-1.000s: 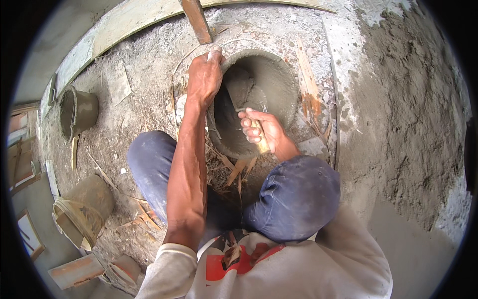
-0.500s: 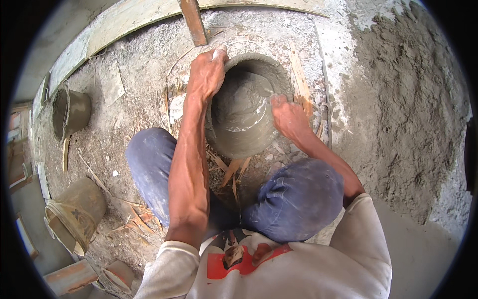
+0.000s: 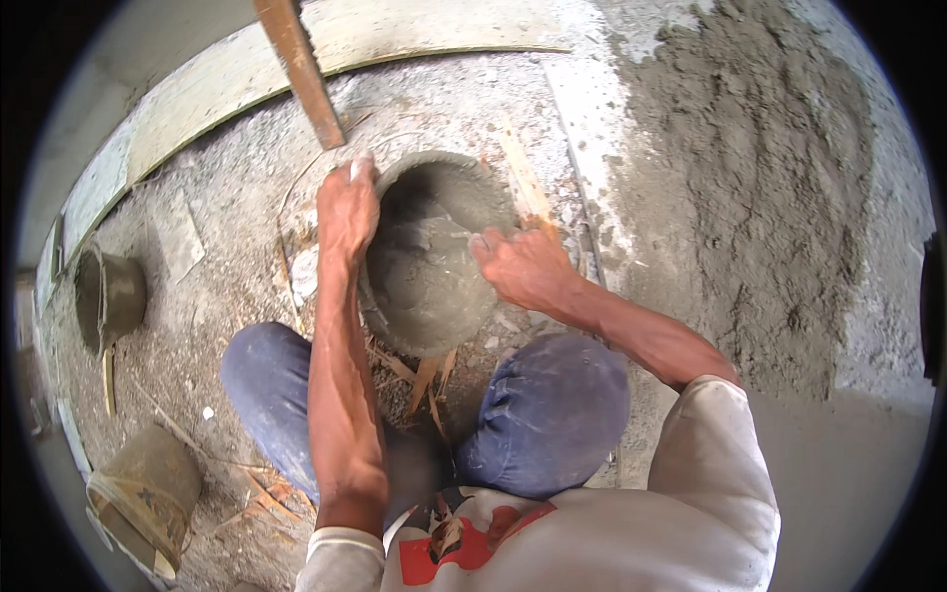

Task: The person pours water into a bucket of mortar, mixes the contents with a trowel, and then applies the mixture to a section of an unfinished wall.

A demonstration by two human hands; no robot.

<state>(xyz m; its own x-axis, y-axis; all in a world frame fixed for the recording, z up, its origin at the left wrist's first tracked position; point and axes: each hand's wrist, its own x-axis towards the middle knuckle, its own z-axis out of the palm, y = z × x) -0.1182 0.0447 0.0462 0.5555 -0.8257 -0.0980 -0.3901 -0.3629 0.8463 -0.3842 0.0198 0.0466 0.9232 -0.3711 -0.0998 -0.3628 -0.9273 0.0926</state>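
A round grey cement pot (image 3: 434,286), wet and rough, lies tilted on the ground between my knees with its opening facing away from me. My left hand (image 3: 345,212) grips the pot's rim on the left side. My right hand (image 3: 518,266) presses flat against the pot's right wall, fingers spread over the wet cement. Wood splinters (image 3: 424,380) lie under the pot's near side.
A brown wooden handle (image 3: 301,74) slants down just beyond the pot. A heap of grey mortar (image 3: 769,197) fills the right. Two cement-caked buckets (image 3: 109,296) (image 3: 143,493) stand at the left. A curved pale board (image 3: 326,59) runs along the back.
A second ago my right hand held a small tool inside the pot; now it is out and flat on the pot's right wall. The pot has tipped more toward me.
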